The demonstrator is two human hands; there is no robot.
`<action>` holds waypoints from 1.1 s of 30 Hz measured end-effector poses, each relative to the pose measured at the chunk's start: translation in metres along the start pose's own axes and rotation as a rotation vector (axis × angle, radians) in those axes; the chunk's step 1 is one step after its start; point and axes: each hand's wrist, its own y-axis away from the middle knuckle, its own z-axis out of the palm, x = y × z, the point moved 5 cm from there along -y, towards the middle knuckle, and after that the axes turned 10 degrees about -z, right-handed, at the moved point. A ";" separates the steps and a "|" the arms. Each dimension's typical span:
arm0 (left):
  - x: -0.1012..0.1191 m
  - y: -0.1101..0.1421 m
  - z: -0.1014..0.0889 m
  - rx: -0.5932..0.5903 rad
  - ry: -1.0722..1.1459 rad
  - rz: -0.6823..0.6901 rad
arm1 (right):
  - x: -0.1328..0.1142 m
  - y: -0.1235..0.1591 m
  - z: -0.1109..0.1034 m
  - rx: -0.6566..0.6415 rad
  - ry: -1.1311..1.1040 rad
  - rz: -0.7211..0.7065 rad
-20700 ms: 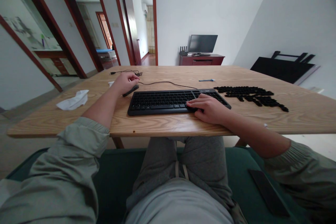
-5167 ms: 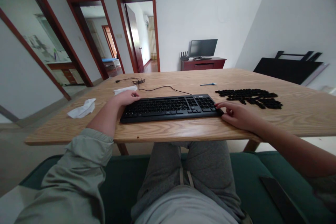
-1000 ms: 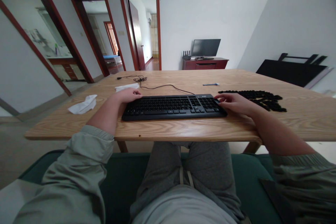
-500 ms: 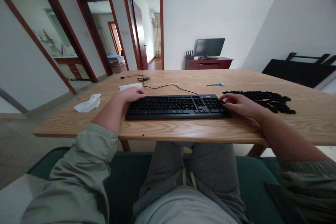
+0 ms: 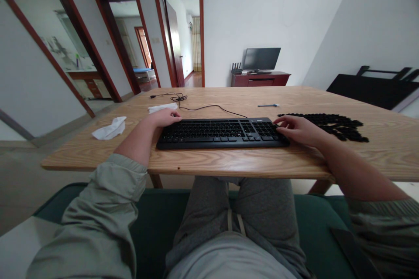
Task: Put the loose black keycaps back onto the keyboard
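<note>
your hands are apart and neither grips anything: your left hand (image 5: 165, 118) rests at the left end of the keyboard (image 5: 222, 134), and your right hand (image 5: 297, 130) lies over its right end, fingers on the number keys. the keyboard sits near the front edge of the table (image 5: 229, 161), lower middle of the frame, with black keycaps (image 5: 340, 125) just right of it and a tissue (image 5: 109, 127) to its left
</note>
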 end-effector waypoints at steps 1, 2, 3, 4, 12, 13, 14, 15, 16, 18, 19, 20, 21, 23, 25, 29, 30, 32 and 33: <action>0.001 0.001 0.000 -0.001 -0.007 -0.001 | 0.002 0.000 -0.001 0.019 0.000 0.009; 0.001 0.001 0.000 -0.003 -0.013 -0.002 | 0.004 0.000 -0.002 0.045 0.005 0.013; 0.002 0.002 -0.001 -0.004 -0.017 -0.004 | 0.005 0.000 -0.003 0.074 0.016 0.010; 0.002 0.002 -0.001 -0.006 -0.020 -0.005 | 0.005 0.000 -0.004 0.101 0.031 -0.001; 0.003 0.002 -0.001 -0.018 -0.053 0.022 | -0.055 -0.016 0.005 -0.037 0.235 -0.177; 0.002 0.002 -0.001 -0.016 -0.051 0.022 | -0.068 -0.022 0.007 -0.067 0.264 -0.215; 0.002 0.002 -0.001 -0.015 -0.047 0.021 | -0.080 -0.028 0.009 -0.087 0.291 -0.241; 0.002 0.002 -0.001 -0.014 -0.043 0.019 | -0.091 -0.035 0.011 -0.095 0.315 -0.252; 0.001 0.001 -0.001 -0.014 -0.041 0.019 | -0.099 -0.043 0.013 -0.101 0.332 -0.254; 0.001 0.001 -0.001 -0.010 -0.041 0.019 | -0.108 -0.056 0.017 -0.102 0.341 -0.244; 0.001 0.001 -0.001 -0.009 -0.041 0.018 | -0.110 -0.062 0.018 -0.100 0.336 -0.240; 0.001 0.001 -0.001 -0.010 -0.042 0.017 | -0.110 -0.066 0.019 -0.094 0.328 -0.237; 0.001 0.002 -0.001 -0.009 -0.041 0.016 | -0.109 -0.068 0.018 -0.084 0.322 -0.234; 0.002 0.002 -0.001 -0.008 -0.038 0.015 | -0.101 -0.067 0.012 -0.046 0.315 -0.225; 0.002 0.001 0.000 -0.010 -0.034 0.015 | -0.089 -0.059 0.000 0.013 0.305 -0.212; 0.001 0.001 0.001 -0.014 -0.019 0.001 | -0.049 -0.030 -0.026 0.112 0.260 -0.135; 0.001 0.001 0.001 -0.013 -0.017 0.000 | -0.038 -0.023 -0.028 0.116 0.242 -0.114; 0.000 0.001 0.000 -0.009 -0.019 0.003 | -0.018 -0.010 -0.028 0.100 0.205 -0.083; 0.000 0.001 0.000 -0.009 -0.023 0.004 | -0.010 -0.006 -0.026 0.083 0.194 -0.070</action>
